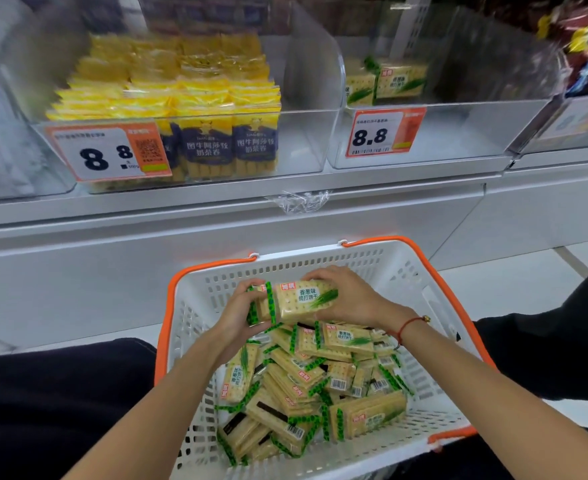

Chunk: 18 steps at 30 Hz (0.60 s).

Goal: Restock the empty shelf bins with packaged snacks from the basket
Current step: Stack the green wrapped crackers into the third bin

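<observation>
A white basket (403,271) with an orange rim sits between my knees, holding several cracker packs (306,386) with green-patterned edges. Above the pile, my left hand (240,313) and my right hand (351,299) grip a small stack of cracker packs (303,301) from either end. On the shelf above, a clear bin (434,133) with an 8.8 price tag holds two of the same cracker packs (386,81) at its back left; most of its floor is bare.
To the left stands a clear bin (306,140) filled with yellow-and-blue snack packs (181,109), also tagged 8.8. A further bin with colourful bags (587,46) is at the far right. The white shelf front (216,244) rises behind the basket. A crumpled clear wrapper (299,200) lies on the ledge.
</observation>
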Motion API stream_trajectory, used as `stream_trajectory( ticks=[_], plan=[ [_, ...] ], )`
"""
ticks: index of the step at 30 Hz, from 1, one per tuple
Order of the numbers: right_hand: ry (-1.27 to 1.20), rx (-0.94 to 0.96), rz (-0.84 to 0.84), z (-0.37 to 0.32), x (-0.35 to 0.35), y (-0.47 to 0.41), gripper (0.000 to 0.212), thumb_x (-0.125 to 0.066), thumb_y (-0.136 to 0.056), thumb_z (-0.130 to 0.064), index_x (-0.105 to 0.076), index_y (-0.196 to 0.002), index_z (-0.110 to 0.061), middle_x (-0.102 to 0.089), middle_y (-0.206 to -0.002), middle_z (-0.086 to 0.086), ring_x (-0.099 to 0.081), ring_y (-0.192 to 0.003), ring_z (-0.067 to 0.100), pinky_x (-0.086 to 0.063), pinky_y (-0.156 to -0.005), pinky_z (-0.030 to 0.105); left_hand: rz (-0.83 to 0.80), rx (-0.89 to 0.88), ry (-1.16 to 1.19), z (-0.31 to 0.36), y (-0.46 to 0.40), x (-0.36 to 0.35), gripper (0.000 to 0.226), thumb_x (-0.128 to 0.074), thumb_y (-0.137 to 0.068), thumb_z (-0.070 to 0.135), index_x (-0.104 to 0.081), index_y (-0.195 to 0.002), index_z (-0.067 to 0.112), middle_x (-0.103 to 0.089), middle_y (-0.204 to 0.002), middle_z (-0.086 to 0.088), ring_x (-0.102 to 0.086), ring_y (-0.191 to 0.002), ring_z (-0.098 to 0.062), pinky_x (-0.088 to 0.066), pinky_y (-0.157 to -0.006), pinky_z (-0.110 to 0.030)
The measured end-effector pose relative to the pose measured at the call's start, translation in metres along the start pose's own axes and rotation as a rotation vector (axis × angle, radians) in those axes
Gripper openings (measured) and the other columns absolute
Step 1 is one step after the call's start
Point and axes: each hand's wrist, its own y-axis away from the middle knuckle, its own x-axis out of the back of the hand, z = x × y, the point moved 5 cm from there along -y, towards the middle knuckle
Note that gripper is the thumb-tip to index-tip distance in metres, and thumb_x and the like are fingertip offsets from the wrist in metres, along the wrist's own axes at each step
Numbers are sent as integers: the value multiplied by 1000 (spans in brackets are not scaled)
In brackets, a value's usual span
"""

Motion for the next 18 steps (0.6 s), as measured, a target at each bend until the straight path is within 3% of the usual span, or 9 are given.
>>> stream_trajectory(
  ticks=[4, 7, 10, 12, 14, 15, 16, 18],
  plan=[
    [10, 40, 88, -8, -5, -2, 68, -78, -75, -28, -48, -135, -32, -50, -132, -3, -38, -124, 16, -31, -100, 27, 4, 12, 87, 6, 4, -7, 28, -37, -100, 24, -56, -118, 16, -59, -125, -18, -61, -107, -30, -56, -75, -40],
    [7, 46, 110, -15, -2, -5, 70, -78, -76, -31, -46, -137, -35, -49, -134, -3, -37, -126, 16, -30, -101, 28, -47, -9, 42, 10, 5, -12, 41, -52, -92, 49, -55, -123, 23, -65, -120, -8, -67, -102, -24, -58, -73, -36],
    [-24, 9, 36, -18, -1, -5, 82, -79, -74, -39, -36, -143, -38, -35, -148, -4, -24, -138, 18, -23, -110, 33, -37, -49, -68, 13, 5, -10, 61, -75, -79, 24, -42, -131, 19, -57, -128, -7, -68, -97, -19, -59, -74, -31],
    [-233, -128, 10, -19, 5, -1, 98, -78, -73, -44, -17, -150, -36, -15, -157, -6, -10, -144, 19, -19, -115, 42, -39, -76, -101, 17, 7, -10, 72, -76, -78, 13, -37, -139, 18, -58, -126, -9, -68, -96, -18, -59, -75, -30],
    [-545, -300, 41, -19, 14, 4, 107, -76, -74, -40, -3, -152, -29, -4, -159, -3, -10, -146, 22, -19, -115, 46, -76, -109, -94, 25, 12, -14, 76, -74, -79, 11, -35, -143, 22, -58, -128, -8, -67, -101, -19, -58, -78, -30],
    [-688, -362, 29, -19, 16, 6, 104, -75, -76, -35, -4, -152, -27, -6, -159, -1, -13, -145, 24, -19, -114, 48, -94, -133, -90, 31, 15, -16, 76, -73, -80, 10, -35, -143, 25, -57, -128, -7, -66, -102, -18, -58, -80, -31],
    [-804, -396, -12, -19, 19, 8, 92, -74, -79, -30, -16, -150, -24, -15, -156, -1, -22, -142, 24, -21, -114, 51, -105, -163, -91, 36, 19, -20, 76, -72, -80, 9, -34, -143, 28, -56, -128, -3, -65, -103, -18, -58, -82, -33],
    [-938, -369, -116, -25, 27, 12, 36, -67, -85, -23, -56, -119, -19, -51, -128, 2, -48, -119, 18, -32, -109, 50, -99, -222, -112, 48, 24, -26, 84, -71, -81, 7, -28, -146, 37, -45, -129, 7, -62, -102, -14, -57, -84, -34]
  ],
)
